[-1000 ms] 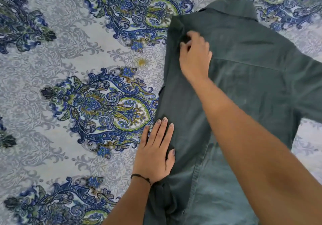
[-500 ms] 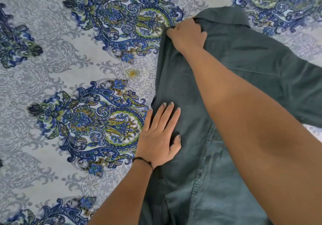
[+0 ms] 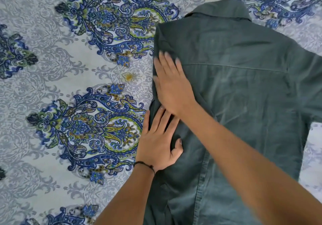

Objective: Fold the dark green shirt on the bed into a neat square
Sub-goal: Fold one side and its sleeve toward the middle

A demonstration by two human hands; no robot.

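Note:
The dark green shirt (image 3: 244,88) lies back-up on the bed, collar at the top, its left side folded inward over the back. My left hand (image 3: 156,142) rests flat on the folded left edge, fingers apart, a black cord on the wrist. My right hand (image 3: 172,83) lies flat and slightly blurred just above it on the same fold, its forearm crossing the lower shirt. The right sleeve spreads out toward the right edge of the view.
The bedsheet (image 3: 69,85) is pale grey with large blue and green paisley motifs, and it spreads wide to the left of the shirt. A small yellow stain (image 3: 129,76) marks the sheet beside the shirt's left edge.
My right hand has let go of the shoulder near the collar and slid down the folded edge, now flat just above my left hand. My left hand has stayed pressed on the fold.

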